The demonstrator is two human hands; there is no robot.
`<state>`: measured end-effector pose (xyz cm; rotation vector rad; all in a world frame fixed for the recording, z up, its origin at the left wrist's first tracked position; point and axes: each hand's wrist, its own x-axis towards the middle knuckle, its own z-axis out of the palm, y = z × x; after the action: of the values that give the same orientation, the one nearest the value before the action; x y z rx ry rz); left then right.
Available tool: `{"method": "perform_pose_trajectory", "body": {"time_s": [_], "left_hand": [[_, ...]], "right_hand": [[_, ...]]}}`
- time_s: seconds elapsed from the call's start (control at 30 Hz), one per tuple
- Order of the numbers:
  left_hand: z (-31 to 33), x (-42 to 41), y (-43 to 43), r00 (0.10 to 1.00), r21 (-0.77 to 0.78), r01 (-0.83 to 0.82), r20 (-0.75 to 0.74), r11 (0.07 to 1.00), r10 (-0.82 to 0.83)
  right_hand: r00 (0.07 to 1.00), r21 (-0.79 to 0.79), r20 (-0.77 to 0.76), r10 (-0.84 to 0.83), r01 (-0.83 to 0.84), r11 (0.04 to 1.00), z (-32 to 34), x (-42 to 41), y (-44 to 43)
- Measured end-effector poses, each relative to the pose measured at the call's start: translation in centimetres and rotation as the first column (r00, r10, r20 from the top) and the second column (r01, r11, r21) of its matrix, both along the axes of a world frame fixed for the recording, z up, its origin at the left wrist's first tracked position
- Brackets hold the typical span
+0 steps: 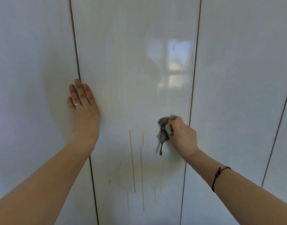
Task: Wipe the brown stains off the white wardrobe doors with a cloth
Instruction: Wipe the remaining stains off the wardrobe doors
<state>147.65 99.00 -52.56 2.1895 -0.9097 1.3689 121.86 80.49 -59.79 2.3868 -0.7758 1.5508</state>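
Two thin brown drip lines (132, 159) run down the lower half of the middle wardrobe door (131, 62), side by side but not touching. Beneath them a pale brownish smear (155, 179) spreads across most of the door's width, with short runs hanging from its lower edge.

Just to the right of the lines, near the door's right edge, we hold a crumpled grey cloth (163, 127) against the glossy white surface. One loose end of it dangles below the bunch. Our right hand (182, 137) grips it with the fingers (171, 125) curled tightly round the fabric, some of which bulges out between them; this part is motion-blurred, so we cannot tell more of the grip.

Our left hand (85, 109) lies flat on the wardrobe, higher up and well apart from the cloth. Its fingers (79, 90) are straight, pressed close together and pointing upward. The hand covers the dark seam (74, 38) between the middle door and the left door (34, 62). A pale ring (77, 104) sits on one of its fingers, and a dark cord bracelet (218, 176) circles our right wrist.

On the upper right of the middle door a bright window reflection (175, 65) shows in the gloss. Beyond another seam stands the right door (236, 62), plain white.
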Motion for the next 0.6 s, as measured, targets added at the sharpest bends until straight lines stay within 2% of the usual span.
{"method": "perform_pose_trajectory", "body": {"time_s": [0.03,0.1,0.17,0.2,0.23,0.3,0.33,0.4,0.5,0.6], "left_hand": [[-1.4,0.1,0.2,1.000,0.013,0.002,-0.001,1.000,-0.002],[-3.5,0.3,0.6,1.000,0.050,0.026,0.002,0.998,-0.027],[-4.3,0.6,0.9,0.999,0.048,0.035,-0.009,0.998,-0.035],[-4.3,0.7,0.9,0.999,0.038,0.042,-0.011,0.998,-0.041],[-4.3,0.9,0.7,0.999,0.035,0.046,-0.005,0.998,-0.046],[-4.3,1.1,0.7,0.999,0.035,0.034,0.005,0.999,-0.034],[-4.5,1.1,0.6,0.999,0.038,0.033,0.003,0.999,-0.033],[-4.5,1.1,0.6,0.999,0.048,0.035,-0.001,0.998,-0.035],[-4.4,0.9,0.5,1.000,0.041,0.024,-0.016,0.999,-0.023],[-4.1,0.5,0.7,0.999,0.041,0.008,-0.041,0.999,-0.006]], "right_hand": [[0.992,-0.038,-0.122,-0.023,0.019,0.999,-2.9,-0.5,0.5],[0.960,-0.223,-0.277,-0.040,-0.024,0.974,-6.2,-1.6,0.4],[0.934,-0.326,-0.355,-0.030,-0.094,0.941,-4.8,-2.3,-0.3],[0.943,-0.343,-0.324,-0.069,-0.049,0.938,-2.8,-2.5,-0.8],[0.971,-0.323,-0.212,-0.112,0.039,0.946,-0.1,-2.7,-1.4],[0.981,-0.125,0.110,-0.161,0.174,0.977,5.7,-2.9,-2.3],[0.957,-0.049,0.231,-0.173,0.189,0.981,7.8,-2.9,-2.8],[0.929,0.017,0.341,-0.141,0.144,0.989,8.9,-2.4,-2.8],[0.944,0.101,0.323,-0.075,0.045,0.994,3.5,-1.7,-1.5],[0.997,0.087,0.020,-0.071,0.069,0.994,-5.4,-3.2,-0.2]]}}
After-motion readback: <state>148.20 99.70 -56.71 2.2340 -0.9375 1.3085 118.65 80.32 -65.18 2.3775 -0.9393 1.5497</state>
